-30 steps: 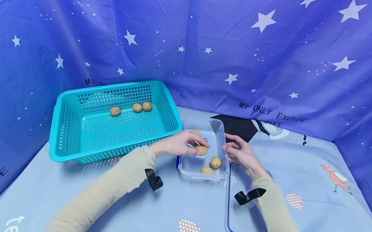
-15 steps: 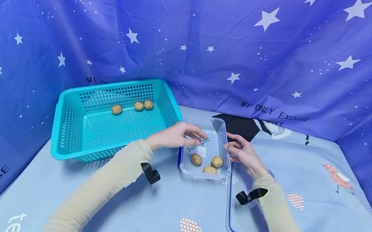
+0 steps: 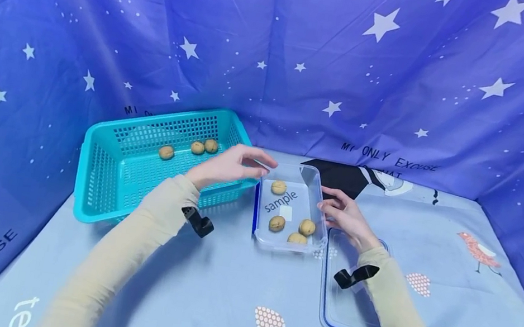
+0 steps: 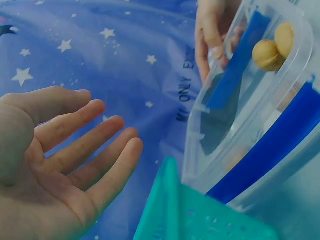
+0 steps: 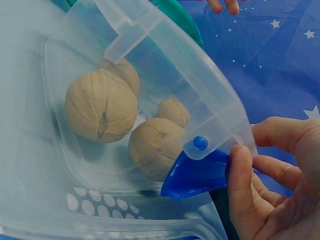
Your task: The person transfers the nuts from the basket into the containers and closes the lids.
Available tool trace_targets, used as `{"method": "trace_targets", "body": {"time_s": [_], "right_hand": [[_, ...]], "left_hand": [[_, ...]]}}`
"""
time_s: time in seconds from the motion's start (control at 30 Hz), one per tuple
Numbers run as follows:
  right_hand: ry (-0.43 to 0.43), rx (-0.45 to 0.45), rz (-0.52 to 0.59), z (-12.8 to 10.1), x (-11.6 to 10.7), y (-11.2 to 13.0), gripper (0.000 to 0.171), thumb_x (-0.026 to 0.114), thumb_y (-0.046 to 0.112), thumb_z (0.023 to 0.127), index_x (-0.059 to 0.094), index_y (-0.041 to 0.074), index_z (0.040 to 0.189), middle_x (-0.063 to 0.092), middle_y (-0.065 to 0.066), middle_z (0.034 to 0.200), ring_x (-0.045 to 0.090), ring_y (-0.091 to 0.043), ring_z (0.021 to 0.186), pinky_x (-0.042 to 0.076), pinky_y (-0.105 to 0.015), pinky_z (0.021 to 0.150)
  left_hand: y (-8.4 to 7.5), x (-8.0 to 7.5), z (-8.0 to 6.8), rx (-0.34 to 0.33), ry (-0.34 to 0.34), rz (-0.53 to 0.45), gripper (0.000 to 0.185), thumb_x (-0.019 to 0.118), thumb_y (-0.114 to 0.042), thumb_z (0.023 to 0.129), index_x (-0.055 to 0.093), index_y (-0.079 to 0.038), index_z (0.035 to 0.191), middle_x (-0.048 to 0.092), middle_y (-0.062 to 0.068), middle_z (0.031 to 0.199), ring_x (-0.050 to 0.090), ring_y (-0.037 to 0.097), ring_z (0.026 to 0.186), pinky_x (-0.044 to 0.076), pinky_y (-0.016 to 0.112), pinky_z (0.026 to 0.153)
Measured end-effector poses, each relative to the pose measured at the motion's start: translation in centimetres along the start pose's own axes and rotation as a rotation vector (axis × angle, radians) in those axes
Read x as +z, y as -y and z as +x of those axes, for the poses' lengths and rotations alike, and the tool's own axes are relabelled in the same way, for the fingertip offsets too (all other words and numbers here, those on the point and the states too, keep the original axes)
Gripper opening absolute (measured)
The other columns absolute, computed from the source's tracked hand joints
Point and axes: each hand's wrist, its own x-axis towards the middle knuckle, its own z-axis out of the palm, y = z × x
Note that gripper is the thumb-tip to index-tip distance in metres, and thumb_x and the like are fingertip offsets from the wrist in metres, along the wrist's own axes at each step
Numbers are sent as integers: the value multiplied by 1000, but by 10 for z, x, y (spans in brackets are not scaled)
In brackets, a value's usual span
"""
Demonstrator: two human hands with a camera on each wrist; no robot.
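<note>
In the head view, my left hand is over the right rim of the turquoise basket. Its fingers are spread and loosely curved around nothing, as the left wrist view confirms. Beside the basket stands a clear plastic food container with several walnuts inside, among them one walnut at the back and another walnut nearer the front. From the right side, my right hand holds the container's wall; in the right wrist view, the thumb is against the blue latch and the index finger is near the rim.
Three walnuts lie in the basket, including a separate walnut. The container's clear lid rests on the patterned tablecloth, partly under my right forearm. A blue star-print curtain encloses the back and sides.
My left hand let go of a walnut in the container, then rose and moved left to the basket's rim. My right hand has stayed at the container's side.
</note>
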Motion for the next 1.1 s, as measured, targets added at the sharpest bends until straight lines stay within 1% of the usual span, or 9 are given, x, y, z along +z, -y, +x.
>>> {"method": "trace_targets", "body": {"time_s": [0.2, 0.33, 0.43, 0.57, 0.7, 0.8, 1.0, 1.1], "right_hand": [[14, 5, -8, 0, -3, 0, 56, 61, 7, 94, 38, -1, 144, 62, -4, 95, 56, -7, 71, 51, -19, 58], [11, 5, -2, -1, -3, -1, 56, 61, 6, 93, 38, -1, 144, 62, -2, 94, 55, -6, 70, 50, -19, 56], [5, 5, -2, -1, -3, -1, 55, 61, 5, 93, 39, -1, 143, 62, 0, 93, 55, -6, 68, 50, -18, 55], [6, 1, -8, -1, -2, 0, 56, 62, 7, 93, 40, 0, 143, 62, 1, 92, 56, -7, 69, 49, -18, 56], [8, -1, -21, -1, -2, 0, 56, 62, 7, 93, 39, 0, 144, 62, 1, 93, 56, -6, 71, 50, -19, 58], [7, 0, -27, -1, -2, 0, 56, 62, 7, 93, 39, 0, 144, 62, 0, 93, 56, -6, 72, 51, -19, 58], [9, 1, -23, -1, -2, 0, 55, 61, 6, 93, 39, 0, 144, 62, -6, 98, 56, -6, 73, 51, -19, 58], [11, 6, -26, -1, -3, 0, 56, 61, 7, 93, 39, 0, 144, 62, -9, 100, 57, -7, 73, 51, -19, 59]], "left_hand": [[-2, -19, -7, -48, -13, -43, 32, 56, -6, 97, 59, -1, 129, 57, 11, 130, 56, 30, 118, 47, 38, 96], [1, -34, -12, -57, -33, -67, 33, 56, -7, 97, 58, -1, 129, 56, 14, 131, 53, 34, 120, 47, 40, 97], [2, -45, -16, -63, -59, -85, 34, 56, -8, 97, 57, 0, 131, 54, 17, 133, 53, 32, 121, 47, 38, 96], [0, -59, -24, -69, -115, -92, 35, 56, -12, 99, 56, 0, 132, 54, 14, 133, 56, 25, 118, 49, 37, 94], [2, -72, -28, -70, -154, -94, 37, 56, -16, 99, 55, -2, 133, 54, 12, 134, 55, 24, 119, 49, 38, 94], [5, -79, -32, -73, -175, -85, 37, 57, -17, 99, 55, -4, 134, 54, 11, 135, 55, 24, 119, 49, 38, 94], [18, -92, -38, -79, -224, -51, 39, 56, -15, 99, 53, -1, 136, 54, 13, 134, 55, 26, 118, 49, 38, 94], [25, -98, -42, -91, -242, -62, 40, 56, -16, 100, 51, -1, 136, 52, 13, 135, 53, 25, 119, 47, 38, 96]]}}
